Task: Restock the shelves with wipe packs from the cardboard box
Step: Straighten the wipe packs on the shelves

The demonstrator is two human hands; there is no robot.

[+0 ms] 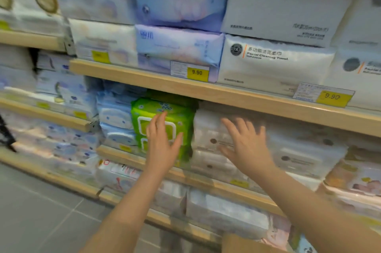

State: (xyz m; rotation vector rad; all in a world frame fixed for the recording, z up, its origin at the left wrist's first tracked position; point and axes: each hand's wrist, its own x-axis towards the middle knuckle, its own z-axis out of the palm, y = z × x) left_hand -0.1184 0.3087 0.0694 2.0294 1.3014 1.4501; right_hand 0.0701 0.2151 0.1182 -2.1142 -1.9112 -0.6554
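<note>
Wooden shelf (206, 92) above; left hand (162, 145) fingers spread flat on green wipe pack (181, 120), right hand (247, 145) open, empty.

just one head cam, up close, looking forward and a bit down at the wooden shelves (226, 96).

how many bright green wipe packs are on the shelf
2, stacked on the middle shelf: the upper bright green wipe pack and a lower bright green pack, partly behind the left hand. More may sit behind.
</note>
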